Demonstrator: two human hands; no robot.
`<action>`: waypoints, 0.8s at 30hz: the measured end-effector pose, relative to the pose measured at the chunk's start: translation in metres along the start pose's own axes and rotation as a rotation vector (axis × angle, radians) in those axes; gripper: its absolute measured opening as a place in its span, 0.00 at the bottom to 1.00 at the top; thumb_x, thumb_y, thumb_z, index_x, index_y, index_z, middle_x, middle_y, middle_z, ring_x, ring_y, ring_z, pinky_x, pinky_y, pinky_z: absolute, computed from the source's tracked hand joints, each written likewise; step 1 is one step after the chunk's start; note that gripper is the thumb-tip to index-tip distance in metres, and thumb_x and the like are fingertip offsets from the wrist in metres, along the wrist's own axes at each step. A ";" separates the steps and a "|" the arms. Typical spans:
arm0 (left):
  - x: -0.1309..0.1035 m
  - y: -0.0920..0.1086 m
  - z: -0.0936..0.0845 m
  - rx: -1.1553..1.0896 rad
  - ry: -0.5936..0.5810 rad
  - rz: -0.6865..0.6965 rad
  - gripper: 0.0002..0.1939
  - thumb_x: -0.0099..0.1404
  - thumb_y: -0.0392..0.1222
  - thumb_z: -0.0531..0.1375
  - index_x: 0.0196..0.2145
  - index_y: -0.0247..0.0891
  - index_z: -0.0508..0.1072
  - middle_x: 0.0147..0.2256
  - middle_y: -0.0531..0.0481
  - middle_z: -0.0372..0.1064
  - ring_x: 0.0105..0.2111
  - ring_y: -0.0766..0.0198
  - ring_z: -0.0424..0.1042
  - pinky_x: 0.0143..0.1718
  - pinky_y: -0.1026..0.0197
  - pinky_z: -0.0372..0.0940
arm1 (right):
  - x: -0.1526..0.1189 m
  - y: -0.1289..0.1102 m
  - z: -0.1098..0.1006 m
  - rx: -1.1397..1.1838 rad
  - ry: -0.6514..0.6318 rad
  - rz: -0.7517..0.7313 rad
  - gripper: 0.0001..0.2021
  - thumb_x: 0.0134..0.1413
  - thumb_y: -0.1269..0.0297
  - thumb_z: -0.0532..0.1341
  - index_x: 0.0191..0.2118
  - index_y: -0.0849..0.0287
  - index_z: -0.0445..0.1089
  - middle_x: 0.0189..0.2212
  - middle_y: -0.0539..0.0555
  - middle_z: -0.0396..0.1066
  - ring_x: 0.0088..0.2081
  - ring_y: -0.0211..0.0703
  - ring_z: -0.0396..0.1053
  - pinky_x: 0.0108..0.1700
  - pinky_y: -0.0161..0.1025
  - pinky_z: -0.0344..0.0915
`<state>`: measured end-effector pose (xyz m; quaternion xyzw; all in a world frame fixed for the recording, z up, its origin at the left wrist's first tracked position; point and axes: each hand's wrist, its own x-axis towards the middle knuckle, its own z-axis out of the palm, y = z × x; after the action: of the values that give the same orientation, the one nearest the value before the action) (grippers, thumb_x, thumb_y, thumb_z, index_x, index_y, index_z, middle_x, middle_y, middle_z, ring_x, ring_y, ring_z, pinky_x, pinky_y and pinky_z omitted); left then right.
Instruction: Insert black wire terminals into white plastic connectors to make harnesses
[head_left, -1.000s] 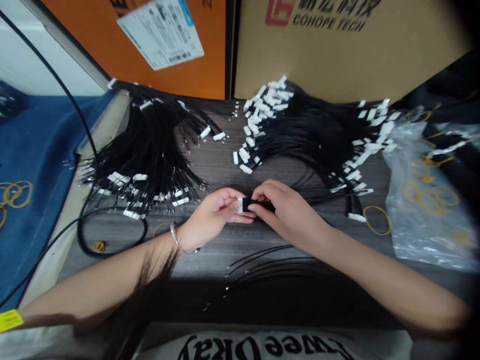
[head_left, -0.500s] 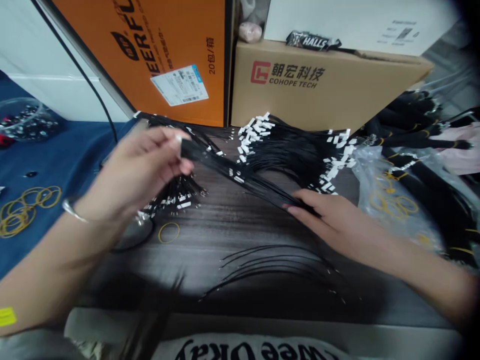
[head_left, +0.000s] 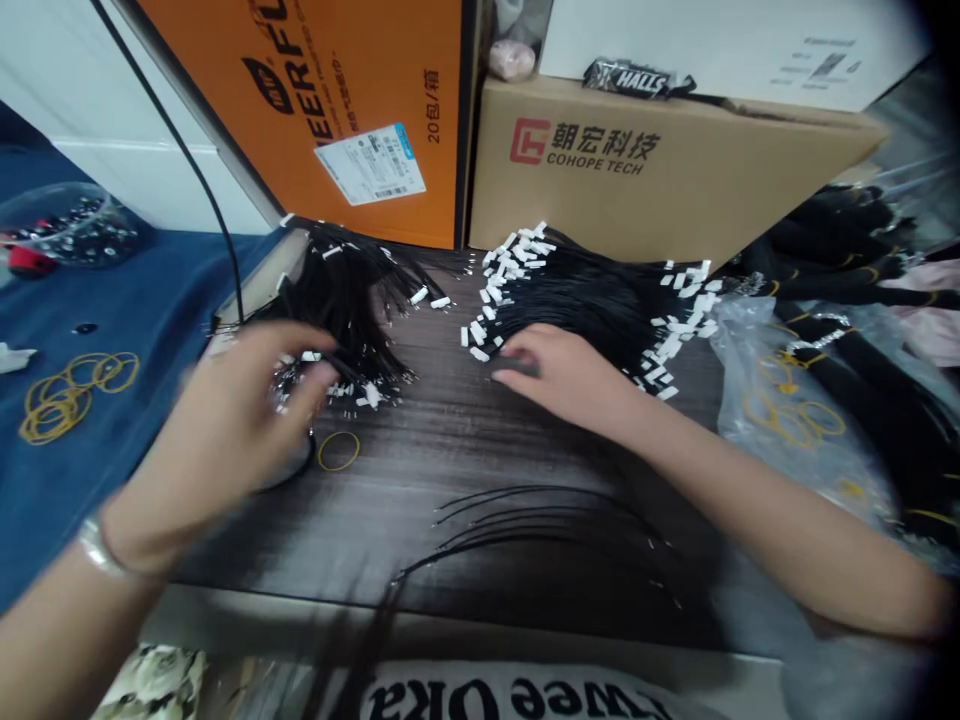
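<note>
My left hand, smeared a little by motion, hovers at the near edge of the left pile of black wires. Its thumb and fingers are apart, with nothing held between them. At the near left side of the right bundle of black wires, which has white connectors at both ends, is my right hand. A gap shows between its thumb and curved forefinger, and I see no wire gripped there. Several loose black wires lie in arcs on the dark wood-grain table in front of me.
An orange carton and a brown carton stand along the back. One yellow rubber band lies mid-table; more rubber bands rest on blue cloth at left. Plastic bags and black cable bundles crowd the right.
The black wires stretched between my hands have been let go onto the right bundle. My left hand has dropped down and left; my right hand has moved left and slightly up.
</note>
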<state>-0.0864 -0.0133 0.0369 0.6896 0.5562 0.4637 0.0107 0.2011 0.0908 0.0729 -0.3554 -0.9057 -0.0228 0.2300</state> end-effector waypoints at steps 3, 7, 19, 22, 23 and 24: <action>-0.048 0.013 0.054 0.227 -0.407 0.498 0.26 0.59 0.49 0.59 0.53 0.35 0.63 0.58 0.39 0.55 0.59 0.48 0.52 0.58 0.49 0.53 | -0.030 0.053 0.008 -0.036 0.018 0.140 0.11 0.48 0.62 0.62 0.34 0.65 0.69 0.31 0.57 0.66 0.33 0.43 0.65 0.38 0.43 0.64; -0.076 0.023 0.098 0.354 -0.588 0.655 0.34 0.60 0.50 0.57 0.60 0.33 0.54 0.63 0.37 0.43 0.63 0.46 0.41 0.60 0.43 0.47 | -0.062 0.053 0.033 -0.007 0.007 0.148 0.03 0.52 0.68 0.59 0.32 0.62 0.68 0.32 0.55 0.66 0.36 0.42 0.65 0.42 0.42 0.63; -0.014 0.061 0.124 0.229 -0.395 0.647 0.35 0.62 0.56 0.53 0.59 0.29 0.54 0.59 0.34 0.53 0.61 0.45 0.47 0.59 0.43 0.49 | -0.050 0.051 -0.005 -0.028 0.085 -0.088 0.06 0.57 0.68 0.55 0.37 0.60 0.68 0.36 0.56 0.66 0.41 0.41 0.64 0.46 0.42 0.63; 0.039 0.059 0.134 0.231 -0.249 0.486 0.20 0.65 0.43 0.53 0.51 0.29 0.62 0.50 0.33 0.62 0.52 0.48 0.61 0.52 0.45 0.57 | -0.016 0.095 -0.022 -0.123 0.166 -0.049 0.09 0.55 0.65 0.57 0.40 0.62 0.67 0.36 0.57 0.65 0.38 0.42 0.64 0.43 0.44 0.64; 0.055 0.056 0.140 0.243 -0.206 0.447 0.15 0.64 0.39 0.53 0.47 0.28 0.65 0.47 0.32 0.63 0.50 0.47 0.62 0.50 0.44 0.58 | -0.008 0.106 -0.023 -0.151 0.169 -0.052 0.10 0.54 0.64 0.58 0.40 0.63 0.67 0.37 0.57 0.65 0.38 0.42 0.64 0.44 0.45 0.63; 0.068 0.052 0.145 0.251 -0.171 0.414 0.11 0.64 0.36 0.53 0.42 0.26 0.67 0.44 0.33 0.64 0.48 0.48 0.63 0.47 0.44 0.59 | -0.002 0.116 -0.022 -0.176 0.167 -0.060 0.11 0.54 0.63 0.58 0.40 0.64 0.67 0.37 0.56 0.65 0.40 0.42 0.64 0.46 0.46 0.62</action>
<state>0.0442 0.0930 0.0246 0.8215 0.4535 0.3231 -0.1231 0.2870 0.1718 0.0774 -0.3438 -0.8881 -0.1388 0.2717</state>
